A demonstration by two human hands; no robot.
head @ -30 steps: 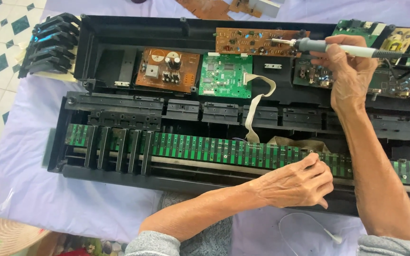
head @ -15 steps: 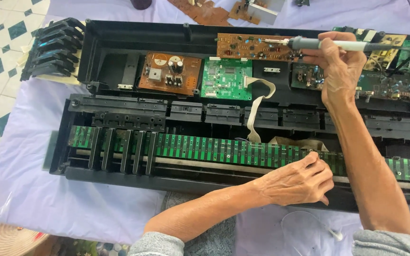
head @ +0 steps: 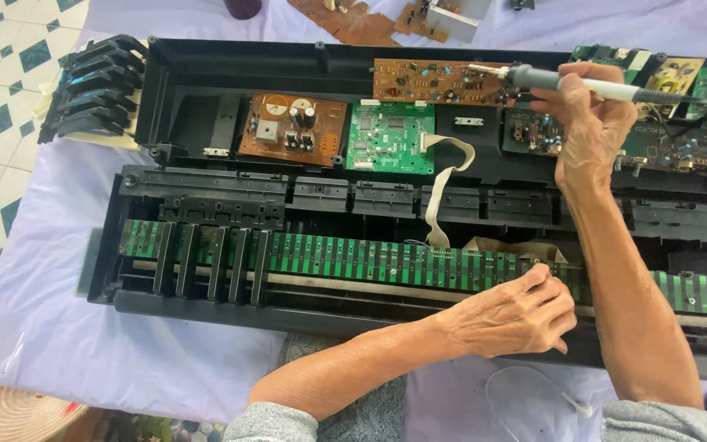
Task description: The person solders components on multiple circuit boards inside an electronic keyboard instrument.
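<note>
A: Hands first, what are they doing?
B: Left hand (head: 517,315), low centre, is resting curled, fingertips pinching at the long green key-contact strip (head: 370,262).
A: Farther up?
B: Right hand (head: 587,131) is gripping a soldering iron (head: 566,80), tip touching the brown circuit board (head: 439,82), upper centre. The keyboard case (head: 206,61) is lying open, most keys removed; reassembly is remaining.

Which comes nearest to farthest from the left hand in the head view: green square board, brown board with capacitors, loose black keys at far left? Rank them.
From the left hand:
1. Green square board, up and left of the hand.
2. Brown board with capacitors, farther left in the case.
3. Loose black keys, at the far left, outside the case.
</note>
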